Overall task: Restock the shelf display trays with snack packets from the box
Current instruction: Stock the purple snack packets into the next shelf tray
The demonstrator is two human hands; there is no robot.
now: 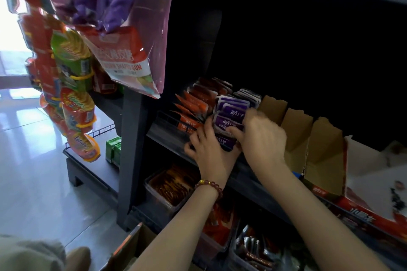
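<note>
Purple pkts (231,110): stand on edge in a row at the front of the shelf (167,138), just R of orange pkts (193,103). Both hands are at the near end of the row.

R hand (262,136): thumb on face of front pkt, fingers curled over the top edges, so clamped on the bunch.

L hand (209,149): fingers bent against L/front side of the row. Gripping or only bracing? Can't tell, blurred.

Handling (est.): pkts small, light, flat; soft film w/ stiffer sealed rims. Glossy, so prob. slippery; row likely fans or topples if one side is let go. Not fragile, firm squeeze OK. Best hold: several at once, pinch across the faces w/ fingers over top edges, other hand as backstop.

Empty trays (297,130) to R: thin cardboard, walls prob. flex if pushed.

Box (130,246) low L, contents not visible.
</note>
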